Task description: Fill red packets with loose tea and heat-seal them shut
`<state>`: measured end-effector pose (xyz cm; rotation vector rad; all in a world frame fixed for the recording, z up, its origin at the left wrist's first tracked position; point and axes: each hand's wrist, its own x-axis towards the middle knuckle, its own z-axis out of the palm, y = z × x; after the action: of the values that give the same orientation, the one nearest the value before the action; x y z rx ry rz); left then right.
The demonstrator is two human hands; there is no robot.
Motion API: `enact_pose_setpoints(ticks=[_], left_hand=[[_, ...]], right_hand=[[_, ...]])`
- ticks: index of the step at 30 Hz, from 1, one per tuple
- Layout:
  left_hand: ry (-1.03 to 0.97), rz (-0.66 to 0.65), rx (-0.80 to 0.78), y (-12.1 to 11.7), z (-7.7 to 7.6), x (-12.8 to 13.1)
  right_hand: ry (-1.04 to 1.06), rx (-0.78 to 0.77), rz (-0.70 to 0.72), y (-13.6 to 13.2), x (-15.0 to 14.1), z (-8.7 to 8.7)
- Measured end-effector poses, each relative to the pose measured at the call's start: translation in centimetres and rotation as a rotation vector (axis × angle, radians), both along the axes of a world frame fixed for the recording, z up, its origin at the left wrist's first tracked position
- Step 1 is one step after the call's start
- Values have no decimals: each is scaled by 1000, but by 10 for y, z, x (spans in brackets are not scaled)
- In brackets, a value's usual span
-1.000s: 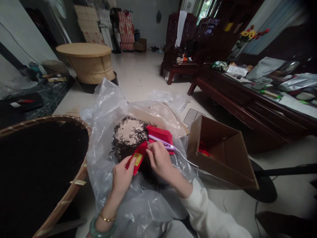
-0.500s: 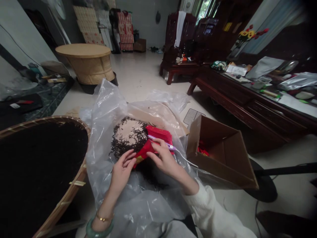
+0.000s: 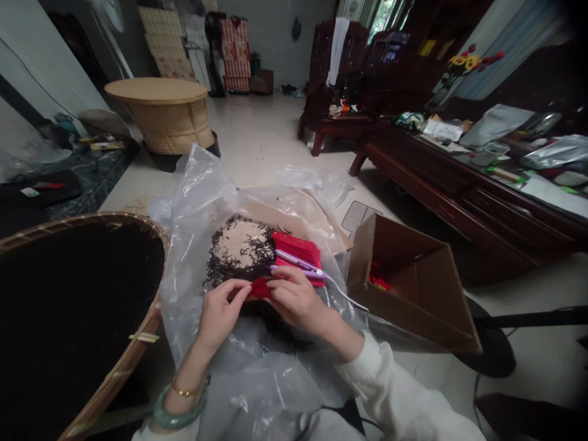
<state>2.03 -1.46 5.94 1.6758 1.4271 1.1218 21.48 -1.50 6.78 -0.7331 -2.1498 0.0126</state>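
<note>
Between both hands is a small red packet (image 3: 260,288), held over the plastic sheet. My left hand (image 3: 220,311) pinches its left end, with thumb and fingertips together. At the right end, the fingers of my right hand (image 3: 301,301) are closed on the packet. Just beyond the right hand lies a purple hair straightener (image 3: 301,263) with a white cord, its two arms apart. It rests on a stack of red packets (image 3: 298,244). Left of the stack, dark twisted tea leaves (image 3: 236,269) are scattered over a pale round surface.
A wide bamboo basket (image 3: 158,294) full of dark leaves stands at my left. Clear plastic sheeting (image 3: 197,202) spreads beneath the work. At right is an open cardboard box (image 3: 413,312) with red packets inside, beside a black round stand base (image 3: 493,349).
The red packet has turned from tilted to nearly level and come slightly nearer me. My right hand has moved off the straightener, whose arms now show apart.
</note>
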Motion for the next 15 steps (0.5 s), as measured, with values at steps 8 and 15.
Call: enact_pose_setpoints(ticks=[8,15], left_hand=[[71,39,219,-4,0,6],[79,-10,240,-7,1,10]], right_hand=[[-23,102,-238,-7,-7,6],[-40,-208,-177,-9,-3,14]])
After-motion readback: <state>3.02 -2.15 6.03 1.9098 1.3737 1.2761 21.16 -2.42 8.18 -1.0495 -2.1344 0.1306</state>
